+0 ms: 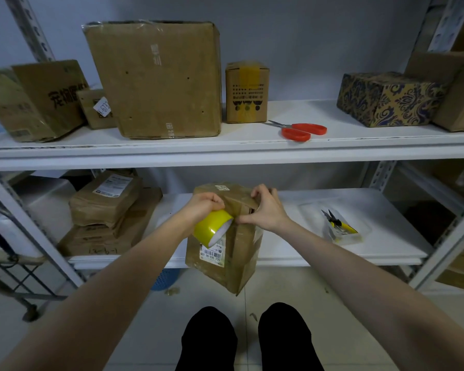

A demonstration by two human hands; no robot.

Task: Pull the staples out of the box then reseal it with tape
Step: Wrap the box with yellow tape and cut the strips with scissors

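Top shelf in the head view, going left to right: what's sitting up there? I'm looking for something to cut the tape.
carton with black characters → small box with white tag → large carton → small printed box → red scissors → patterned box → plain carton at the far right.

bare shelf (292, 236) right of box (241, 253), tray (359, 234) beyond, parcels (105, 210) left

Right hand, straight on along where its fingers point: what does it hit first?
The cardboard box: the right hand grips its upper part, so it would press into it at once. The yellow tape roll held by the left hand lies just left; depth is unclear.
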